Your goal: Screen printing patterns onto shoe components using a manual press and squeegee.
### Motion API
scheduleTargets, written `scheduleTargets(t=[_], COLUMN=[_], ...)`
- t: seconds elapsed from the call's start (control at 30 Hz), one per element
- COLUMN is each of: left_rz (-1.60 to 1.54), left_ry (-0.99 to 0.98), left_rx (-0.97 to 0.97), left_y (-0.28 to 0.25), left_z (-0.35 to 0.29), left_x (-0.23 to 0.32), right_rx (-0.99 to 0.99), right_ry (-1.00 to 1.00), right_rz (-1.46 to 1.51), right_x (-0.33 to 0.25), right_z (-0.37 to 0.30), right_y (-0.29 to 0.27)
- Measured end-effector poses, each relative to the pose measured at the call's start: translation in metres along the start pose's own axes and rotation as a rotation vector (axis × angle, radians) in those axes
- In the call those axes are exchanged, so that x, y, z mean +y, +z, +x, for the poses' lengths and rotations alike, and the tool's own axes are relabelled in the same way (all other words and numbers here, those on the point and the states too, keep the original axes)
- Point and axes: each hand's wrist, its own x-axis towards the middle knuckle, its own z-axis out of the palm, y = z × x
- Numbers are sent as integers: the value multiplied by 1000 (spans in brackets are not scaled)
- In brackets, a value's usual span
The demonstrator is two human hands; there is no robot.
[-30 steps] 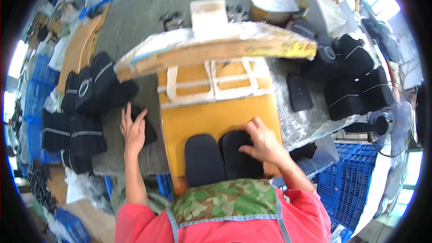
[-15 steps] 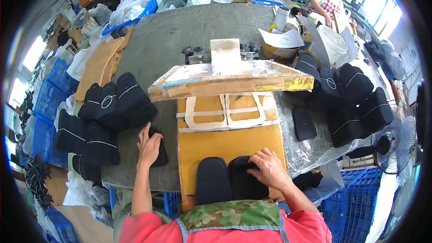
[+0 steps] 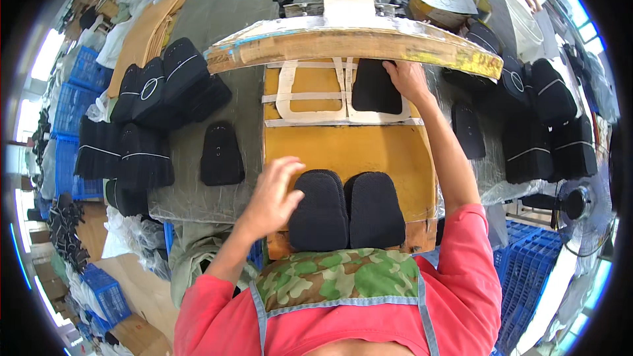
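My right hand [image 3: 410, 80] reaches under the raised wooden screen frame [image 3: 356, 46], gripping the upper right edge of a flat black pad [image 3: 377, 91]. That pad, with one end rounded, lies within the right-hand white outline [image 3: 382, 117] on the yellow board [image 3: 349, 148]; the left-hand outline [image 3: 285, 95] holds no pad. Fingers apart, my left hand [image 3: 271, 194] hovers beside the left of two small piles of black pads, the left pile [image 3: 318, 214] and the right pile [image 3: 377, 214], at the board's near end. A single black pad [image 3: 221, 155] with small marks lies on the table left of the board.
Banded black bundles stand at the left [image 3: 146, 151] and right [image 3: 527, 148]. Another loose pad [image 3: 467, 130] lies right of the board. Brown sheets [image 3: 148, 33] are stacked far left. A fan [image 3: 580, 207] and blue crates [image 3: 527, 277] stand at the right.
My right hand has moved forward from the right pile, and a black pad now lies in the right outline. My left hand has left the single pad and moved right. The view has tilted down.
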Motion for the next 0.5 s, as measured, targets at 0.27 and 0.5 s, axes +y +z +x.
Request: scheduleTargets(t=[0.27,0.5], left_rz=[75,212], left_ry=[-37,131], left_rx=[-4,127], left_y=[25,32], left_z=[-12,-11], left_x=[3,1], right_rx=[-23,-182], right_ry=[-98,20], right_rz=[-85,-84], right_x=[-54,-59], right_z=[-19,-21], right_y=[30,25])
